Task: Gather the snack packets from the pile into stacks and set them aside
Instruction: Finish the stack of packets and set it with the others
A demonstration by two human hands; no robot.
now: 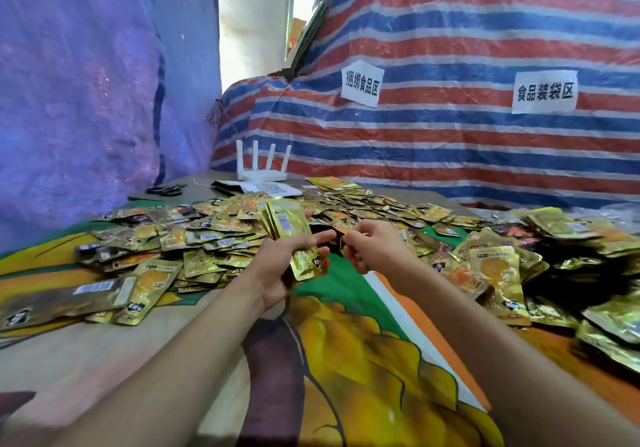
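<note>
Gripping a fanned stack of gold snack packets in the left hand, with fingers curled round its lower end, above the printed tablecloth. Pinching one small orange-gold packet between thumb and fingertips of the right hand, just beside the stack. Flanked on the right by gathered heaps of the same packets. Backed by the loose pile spread across the cloth. Farther off, black scissors, a white router and papers, set against a striped tarp with two paper signs.
</note>
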